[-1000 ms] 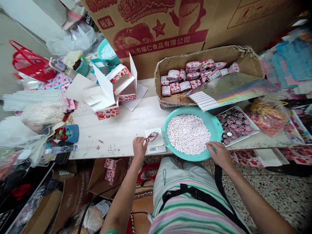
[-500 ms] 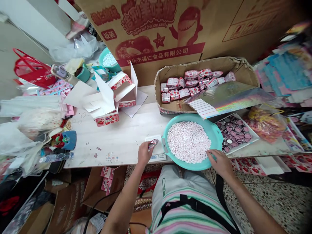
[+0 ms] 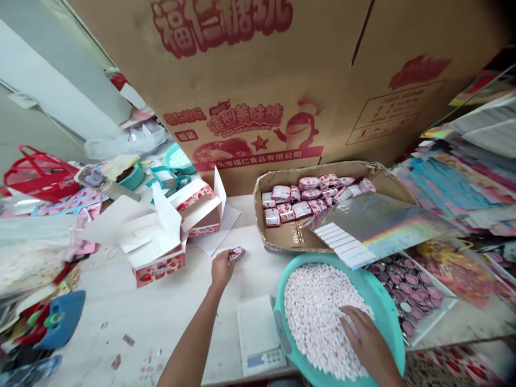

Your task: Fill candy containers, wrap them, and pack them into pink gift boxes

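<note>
My left hand [image 3: 221, 269] is closed round one end of a small printed candy packet [image 3: 236, 253], above the table between the opened carton and the scale. My right hand [image 3: 365, 336] reaches over the right side of a teal basin [image 3: 282, 301], thumb and index finger apart. Its fingertips are at the small pale pink candies [image 3: 318, 306] that fill the basin; its other fingers are partly hidden. A white digital scale [image 3: 256, 325] lies left of the basin with nothing on its plate.
A cut-down cardboard box [image 3: 260, 215] holds several strawberry-printed packets [image 3: 300, 208]; a shiny sheet [image 3: 387, 220] leans across it. Opened strawberry cartons [image 3: 161, 267] stand to the left. A tray of pink-faced round pieces [image 3: 417, 285] lies right. A large carton [image 3: 242, 75] blocks the back.
My left hand has carried the packet forward and left, away from above the scale. My right hand has moved from the basin's rim in over the candies. The view has tilted upward.
</note>
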### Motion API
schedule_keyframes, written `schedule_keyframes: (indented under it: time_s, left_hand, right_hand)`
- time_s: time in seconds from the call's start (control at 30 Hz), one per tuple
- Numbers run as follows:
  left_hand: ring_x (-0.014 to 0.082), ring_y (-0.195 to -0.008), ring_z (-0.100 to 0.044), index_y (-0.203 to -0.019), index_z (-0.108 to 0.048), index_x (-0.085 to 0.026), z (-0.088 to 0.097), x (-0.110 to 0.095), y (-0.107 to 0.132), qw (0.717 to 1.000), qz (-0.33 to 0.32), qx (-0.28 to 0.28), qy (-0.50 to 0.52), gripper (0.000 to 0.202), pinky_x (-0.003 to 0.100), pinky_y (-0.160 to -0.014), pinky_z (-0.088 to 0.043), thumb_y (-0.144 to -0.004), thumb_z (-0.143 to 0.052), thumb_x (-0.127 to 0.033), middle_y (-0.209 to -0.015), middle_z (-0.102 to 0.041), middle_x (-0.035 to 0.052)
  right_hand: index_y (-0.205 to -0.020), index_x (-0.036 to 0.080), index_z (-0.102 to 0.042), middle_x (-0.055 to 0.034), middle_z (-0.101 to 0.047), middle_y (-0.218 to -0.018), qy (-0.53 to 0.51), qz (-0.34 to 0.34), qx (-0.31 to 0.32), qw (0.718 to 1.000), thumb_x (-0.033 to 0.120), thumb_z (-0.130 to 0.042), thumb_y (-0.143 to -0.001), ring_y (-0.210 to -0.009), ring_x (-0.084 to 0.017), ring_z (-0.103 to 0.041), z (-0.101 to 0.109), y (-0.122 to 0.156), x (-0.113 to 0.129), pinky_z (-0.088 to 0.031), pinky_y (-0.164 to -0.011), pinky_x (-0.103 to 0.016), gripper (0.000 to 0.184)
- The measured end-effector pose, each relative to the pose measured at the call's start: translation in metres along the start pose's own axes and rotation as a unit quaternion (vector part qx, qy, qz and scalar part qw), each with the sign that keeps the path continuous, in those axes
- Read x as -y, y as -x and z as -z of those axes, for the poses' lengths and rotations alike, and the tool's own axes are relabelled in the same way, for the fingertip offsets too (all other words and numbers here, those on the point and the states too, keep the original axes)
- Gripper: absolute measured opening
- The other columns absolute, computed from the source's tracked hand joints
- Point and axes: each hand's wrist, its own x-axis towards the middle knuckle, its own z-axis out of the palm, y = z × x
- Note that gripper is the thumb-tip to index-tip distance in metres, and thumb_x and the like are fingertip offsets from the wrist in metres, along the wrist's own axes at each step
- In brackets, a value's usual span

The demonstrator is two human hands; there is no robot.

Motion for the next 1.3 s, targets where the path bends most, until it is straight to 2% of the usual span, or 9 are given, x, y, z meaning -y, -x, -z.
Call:
schedule_keyframes:
  time_s: [0.13,0.27,0.4,0.53,0.73,0.93,1.03,1.17,1.3]
  left_hand:
    - [0.0299,-0.109,-0.052,-0.122,-0.048,-0.016,0.006,-0.008,-0.017,0.997,-0.044,-0.064,-0.012,0.052,0.043,-0.09,-0.042,-0.075,-0.062,-0.033,-0.116,-0.057,0.0148]
    - [0.0277,-0.116,-0.046,-0.127,-0.042,-0.019,0.034,-0.074,-0.051,0.974,-0.163,-0.159,0.019,0.051,0.043,-0.1,-0.035,-0.081,-0.057,-0.034,-0.122,-0.052,0.0141]
    - [0.0254,-0.108,-0.051,-0.113,-0.054,-0.021,0.039,-0.16,-0.119,0.967,-0.253,-0.028,-0.025,0.031,0.038,-0.093,-0.041,-0.083,-0.052,-0.029,-0.112,-0.058,0.011]
    - [0.0312,-0.104,-0.054,-0.107,-0.058,-0.013,0.002,-0.207,-0.171,0.96,-0.175,0.128,-0.175,0.041,0.04,-0.087,-0.044,-0.07,-0.068,-0.028,-0.107,-0.06,0.0188]
    - [0.0449,-0.103,-0.053,-0.114,-0.054,-0.006,-0.05,-0.21,-0.183,0.95,-0.118,0.144,-0.249,0.083,0.048,-0.078,-0.044,-0.04,-0.086,-0.024,-0.11,-0.056,0.0315]
    - [0.036,-0.098,-0.06,-0.107,-0.058,-0.009,-0.05,-0.21,-0.193,0.944,-0.129,0.176,-0.246,0.055,0.041,-0.078,-0.047,-0.056,-0.077,-0.018,-0.104,-0.062,0.0257]
    - [0.032,-0.093,-0.064,-0.101,-0.06,-0.01,-0.04,-0.212,-0.192,0.947,-0.13,0.193,-0.222,0.036,0.038,-0.077,-0.048,-0.065,-0.065,-0.011,-0.096,-0.066,0.0217]
    - [0.0311,-0.093,-0.064,-0.11,-0.056,-0.013,-0.004,-0.212,-0.177,0.961,-0.122,0.172,-0.181,0.039,0.039,-0.078,-0.049,-0.071,-0.06,-0.019,-0.099,-0.067,0.0189]
    - [0.0268,-0.105,-0.058,-0.119,-0.049,-0.021,0.05,-0.211,-0.123,0.982,-0.14,0.038,0.118,0.047,0.038,-0.09,-0.045,-0.074,-0.06,-0.027,-0.117,-0.061,0.0117]
  right_hand:
    - [-0.108,0.024,-0.058,-0.0075,-0.064,-0.107,0.021,0.005,-0.031,0.999,0.035,-0.048,-0.086,-0.101,-0.025,-0.06,-0.02,-0.013,-0.01,-0.052,-0.083,-0.04,0.027]
    - [-0.115,0.025,-0.052,-0.0094,-0.061,-0.112,0.044,0.003,-0.097,0.994,0.037,-0.049,-0.084,-0.104,-0.029,-0.058,-0.029,-0.03,-0.015,-0.05,-0.085,-0.047,0.034]
    - [-0.118,0.026,-0.052,-0.0116,-0.059,-0.117,0.066,-0.012,-0.166,0.984,0.04,-0.051,-0.082,-0.108,-0.035,-0.054,-0.035,-0.055,-0.025,-0.045,-0.087,-0.054,0.039]
    - [-0.097,0.029,-0.063,-0.0077,-0.066,-0.105,0.098,0.048,-0.165,0.98,0.036,-0.051,-0.083,-0.098,-0.033,-0.059,-0.049,-0.071,-0.044,-0.045,-0.083,-0.051,0.02]
    - [-0.113,0.026,-0.057,-0.0101,-0.066,-0.103,0.099,-0.03,-0.183,0.978,0.048,-0.06,-0.077,-0.092,-0.032,-0.061,-0.077,-0.08,-0.035,-0.048,-0.078,-0.044,0.043]
    - [-0.113,0.026,-0.054,-0.0104,-0.062,-0.109,0.041,-0.074,-0.144,0.986,0.046,-0.058,-0.079,-0.098,-0.03,-0.059,-0.081,-0.077,0.011,-0.049,-0.081,-0.042,0.039]
    - [-0.105,0.027,-0.057,-0.0069,-0.063,-0.097,0.01,-0.085,-0.093,0.992,0.041,-0.055,-0.082,-0.091,-0.026,-0.061,-0.069,-0.069,0.024,-0.05,-0.076,-0.038,0.027]
    - [-0.09,0.026,-0.061,-0.004,-0.063,-0.088,-0.002,-0.071,-0.042,0.997,0.038,-0.052,-0.084,-0.082,-0.022,-0.062,-0.058,-0.053,0.032,-0.05,-0.071,-0.034,0.016]
    - [-0.093,0.027,-0.065,-0.0046,-0.067,-0.093,-0.01,-0.064,0.007,0.998,0.041,-0.052,-0.083,-0.087,-0.024,-0.064,-0.06,-0.036,0.036,-0.05,-0.076,-0.036,0.022]
